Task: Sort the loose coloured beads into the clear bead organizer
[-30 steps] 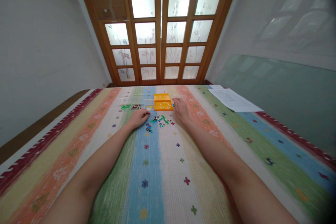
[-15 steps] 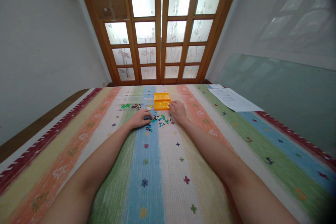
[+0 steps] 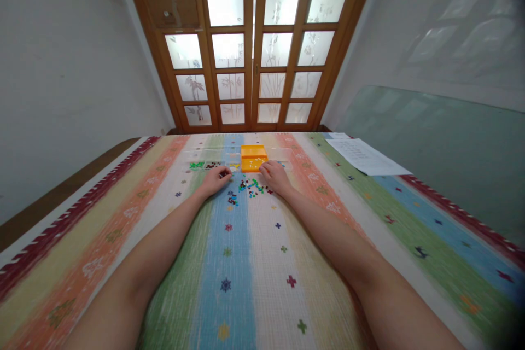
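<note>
Small loose pieces in green, blue and dark brown (image 3: pixel 252 188) lie scattered on the striped cloth between my hands. My left hand (image 3: pixel 215 180) is at the left of this pile, fingers curled together by the clear containers; anything in its fingertips is too small to make out. My right hand (image 3: pixel 276 177) is at the front right corner of an open yellow box (image 3: pixel 254 151), its fingers bent and pressed together, their tips partly hidden. White bits lie inside that box. Green pieces (image 3: pixel 197 165), dark brown pieces (image 3: pixel 212 165) and yellow pieces (image 3: pixel 234 166) sit sorted in clear compartments left of it.
Some blue pieces (image 3: pixel 281 164) show just beyond my right hand. A printed paper sheet (image 3: pixel 365 156) lies at the table's far right. The patterned tablecloth (image 3: pixel 266 262) covers the table, and a glass-paned wooden door (image 3: pixel 254 65) stands behind it.
My left hand has moved from the loose pile, away from me and a little left, towards the clear compartments. My right hand has shifted slightly left and nearer, uncovering blue pieces behind it.
</note>
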`<state>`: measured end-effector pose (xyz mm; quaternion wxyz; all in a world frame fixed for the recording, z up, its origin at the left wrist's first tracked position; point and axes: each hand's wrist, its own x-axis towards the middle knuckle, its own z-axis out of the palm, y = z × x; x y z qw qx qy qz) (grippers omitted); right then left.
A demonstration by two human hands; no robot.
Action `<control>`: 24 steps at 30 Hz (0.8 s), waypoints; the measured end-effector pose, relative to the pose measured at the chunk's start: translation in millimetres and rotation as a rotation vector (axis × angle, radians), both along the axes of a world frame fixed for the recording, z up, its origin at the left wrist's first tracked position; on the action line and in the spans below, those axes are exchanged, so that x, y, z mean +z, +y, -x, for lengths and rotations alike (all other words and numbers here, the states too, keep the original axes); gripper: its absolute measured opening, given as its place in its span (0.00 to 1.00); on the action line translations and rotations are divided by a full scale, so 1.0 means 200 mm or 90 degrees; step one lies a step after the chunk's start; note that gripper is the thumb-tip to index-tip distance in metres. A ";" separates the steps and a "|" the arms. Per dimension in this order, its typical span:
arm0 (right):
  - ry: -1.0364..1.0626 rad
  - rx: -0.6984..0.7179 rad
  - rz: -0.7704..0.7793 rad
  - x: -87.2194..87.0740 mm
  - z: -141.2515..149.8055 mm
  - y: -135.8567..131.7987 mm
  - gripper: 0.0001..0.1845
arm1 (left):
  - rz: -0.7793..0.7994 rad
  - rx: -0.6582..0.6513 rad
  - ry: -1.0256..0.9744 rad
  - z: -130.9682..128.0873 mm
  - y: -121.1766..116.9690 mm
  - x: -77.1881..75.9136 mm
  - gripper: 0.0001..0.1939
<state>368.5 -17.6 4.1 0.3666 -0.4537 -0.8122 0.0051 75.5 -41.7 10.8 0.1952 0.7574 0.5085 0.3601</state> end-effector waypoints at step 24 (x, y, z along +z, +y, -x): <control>-0.089 0.088 0.055 0.01 0.01 -0.03 0.13 | 0.054 0.414 -0.439 0.39 0.19 -0.06 0.17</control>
